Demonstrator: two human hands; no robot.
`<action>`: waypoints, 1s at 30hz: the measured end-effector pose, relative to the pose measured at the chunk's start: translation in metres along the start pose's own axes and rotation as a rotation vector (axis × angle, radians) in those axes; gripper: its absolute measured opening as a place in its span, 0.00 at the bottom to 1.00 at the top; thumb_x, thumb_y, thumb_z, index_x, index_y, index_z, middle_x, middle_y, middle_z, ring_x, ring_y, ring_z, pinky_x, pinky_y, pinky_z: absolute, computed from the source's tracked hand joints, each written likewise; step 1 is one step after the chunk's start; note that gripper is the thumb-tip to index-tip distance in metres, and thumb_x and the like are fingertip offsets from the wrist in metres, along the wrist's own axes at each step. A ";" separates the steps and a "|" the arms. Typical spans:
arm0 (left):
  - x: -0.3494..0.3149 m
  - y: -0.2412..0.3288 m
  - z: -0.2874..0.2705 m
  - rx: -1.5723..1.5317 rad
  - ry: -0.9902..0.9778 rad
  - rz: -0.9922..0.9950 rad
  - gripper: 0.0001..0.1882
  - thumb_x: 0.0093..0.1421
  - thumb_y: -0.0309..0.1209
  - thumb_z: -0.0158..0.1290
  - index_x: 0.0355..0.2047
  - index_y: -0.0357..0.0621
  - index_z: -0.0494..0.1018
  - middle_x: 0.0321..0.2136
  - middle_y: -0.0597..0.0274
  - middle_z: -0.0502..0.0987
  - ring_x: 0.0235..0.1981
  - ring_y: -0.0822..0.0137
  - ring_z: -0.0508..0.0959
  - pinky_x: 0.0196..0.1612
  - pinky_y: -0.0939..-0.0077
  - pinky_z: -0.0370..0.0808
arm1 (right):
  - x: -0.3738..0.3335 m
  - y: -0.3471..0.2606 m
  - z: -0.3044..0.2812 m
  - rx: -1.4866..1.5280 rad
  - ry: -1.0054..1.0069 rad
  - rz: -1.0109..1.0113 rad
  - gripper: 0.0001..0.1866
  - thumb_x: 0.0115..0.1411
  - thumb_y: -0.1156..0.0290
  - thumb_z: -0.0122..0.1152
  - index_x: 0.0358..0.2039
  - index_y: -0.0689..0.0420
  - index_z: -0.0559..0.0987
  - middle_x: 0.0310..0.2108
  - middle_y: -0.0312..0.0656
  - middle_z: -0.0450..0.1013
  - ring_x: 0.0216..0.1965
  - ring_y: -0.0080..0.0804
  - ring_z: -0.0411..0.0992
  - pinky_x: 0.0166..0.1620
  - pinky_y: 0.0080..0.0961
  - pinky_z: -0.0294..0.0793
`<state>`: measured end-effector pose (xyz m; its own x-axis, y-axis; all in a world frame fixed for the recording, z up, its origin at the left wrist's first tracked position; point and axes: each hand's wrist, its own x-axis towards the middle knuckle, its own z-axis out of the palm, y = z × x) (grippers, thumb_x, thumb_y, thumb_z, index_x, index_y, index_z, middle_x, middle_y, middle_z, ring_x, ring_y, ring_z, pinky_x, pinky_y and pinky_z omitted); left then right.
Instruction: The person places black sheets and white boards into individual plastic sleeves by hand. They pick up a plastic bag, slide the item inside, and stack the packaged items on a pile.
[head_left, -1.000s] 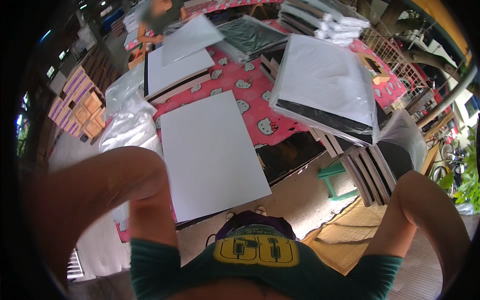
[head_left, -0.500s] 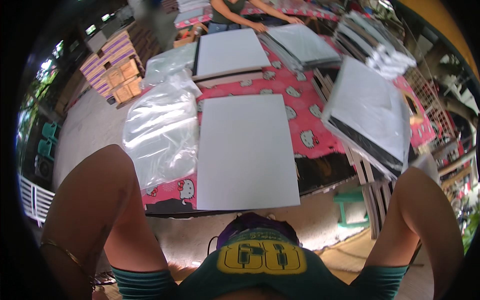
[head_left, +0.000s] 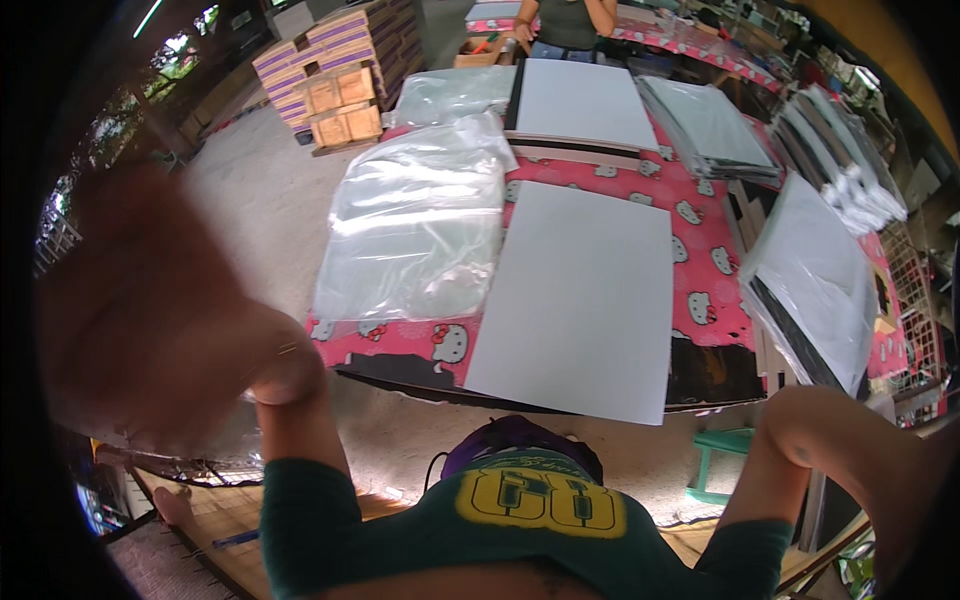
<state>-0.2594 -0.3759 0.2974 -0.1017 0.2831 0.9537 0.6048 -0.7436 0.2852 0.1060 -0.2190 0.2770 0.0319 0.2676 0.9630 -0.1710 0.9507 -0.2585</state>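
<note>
My left hand and forearm (head_left: 150,290) rise close at the left edge, smeared by motion, so the fingers cannot be made out. My right arm (head_left: 850,440) is bent at the elbow on the lower right, and its hand lies outside the picture. Between the arms, a large white sheet or board (head_left: 575,300) lies slightly slanted on a table with a pink patterned cover (head_left: 690,255). Neither hand visibly touches it. Left of the board are clear plastic bags (head_left: 410,230), spread flat and shiny.
Another white-topped stack (head_left: 585,105) lies farther back, near a person (head_left: 565,25). Plastic-wrapped boards (head_left: 815,280) and wrapped bundles (head_left: 840,150) line the right side. Cartons (head_left: 330,60) and wooden crates (head_left: 343,105) stand at the back left. A green stool (head_left: 722,465) is below the table.
My view has shifted left, so the table appears farther right. My left forearm has swung up into the left side. The person across has drawn their hands back from the plastic-covered stack.
</note>
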 end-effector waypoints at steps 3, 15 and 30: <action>-0.143 -0.168 -0.034 0.542 -0.379 -0.886 0.21 0.59 0.42 0.52 0.45 0.38 0.72 0.45 0.48 0.73 0.40 0.63 0.75 0.42 0.67 0.73 | -0.058 0.037 0.066 0.278 0.051 0.375 0.16 0.65 0.59 0.46 0.44 0.58 0.69 0.42 0.40 0.68 0.43 0.27 0.67 0.48 0.27 0.67; -0.287 -0.159 -0.016 0.161 -0.365 -0.995 0.13 0.56 0.35 0.55 0.36 0.37 0.75 0.27 0.50 0.76 0.29 0.58 0.77 0.32 0.66 0.72 | -0.338 0.061 0.290 1.170 -0.174 1.827 0.23 0.62 0.56 0.54 0.49 0.62 0.72 0.49 0.40 0.70 0.51 0.30 0.67 0.50 0.31 0.68; -0.271 -0.125 0.065 0.331 -0.225 -0.604 0.07 0.61 0.30 0.51 0.30 0.38 0.70 0.18 0.54 0.74 0.18 0.68 0.73 0.23 0.72 0.69 | -0.283 0.043 0.186 0.898 0.391 1.669 0.10 0.62 0.61 0.55 0.39 0.52 0.72 0.27 0.29 0.65 0.27 0.19 0.64 0.32 0.18 0.68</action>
<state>-0.2559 -0.3199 -0.0027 -0.3497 0.7311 0.5858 0.7054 -0.2060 0.6782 -0.0931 -0.2830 0.0075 -0.5103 0.8145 -0.2760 -0.6300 -0.5725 -0.5247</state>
